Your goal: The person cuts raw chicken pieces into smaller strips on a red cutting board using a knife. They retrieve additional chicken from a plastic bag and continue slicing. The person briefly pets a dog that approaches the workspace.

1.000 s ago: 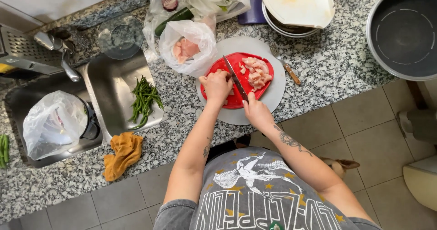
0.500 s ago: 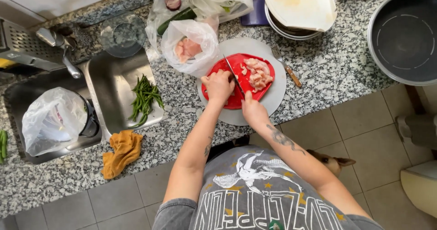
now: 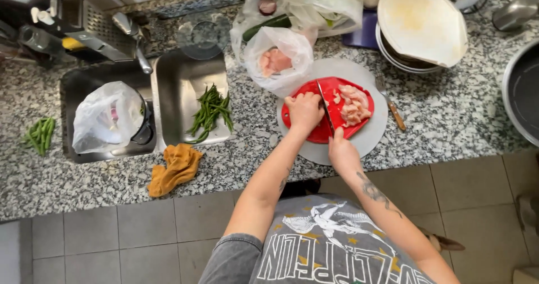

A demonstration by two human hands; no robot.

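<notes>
**Raw meat under the knife on a red board**

At the far left a few green beans [image 3: 39, 133] lie on the speckled granite counter [image 3: 449, 115]. The sink [image 3: 101, 149] holds a white plastic bag [image 3: 106, 121], and its second basin a larger bunch of beans [image 3: 210, 112]; an orange cloth [image 3: 177, 169] hangs at the counter's edge below.

Further right, the left hand [image 3: 304, 111] is curled, knuckles up, pressing down on the red cutting board [image 3: 325, 124] just left of the blade. Whatever sits under its fingers is covered, so I cannot tell whether it pins a piece of meat. The right hand [image 3: 341, 152] is closed round the handle of a knife [image 3: 325, 112], blade running away from the body across the board. Pale cut meat pieces [image 3: 352, 105] are heaped on the board's right half, beside the blade.

This looks like the slicing step, part done. The next cut calls for keeping the curled fingers behind the edge.

A second bag of meat [image 3: 276, 62] sits above the board. Another knife [image 3: 393, 111] lies to its right. The pan [image 3: 522, 93] is cut off by the frame.
</notes>
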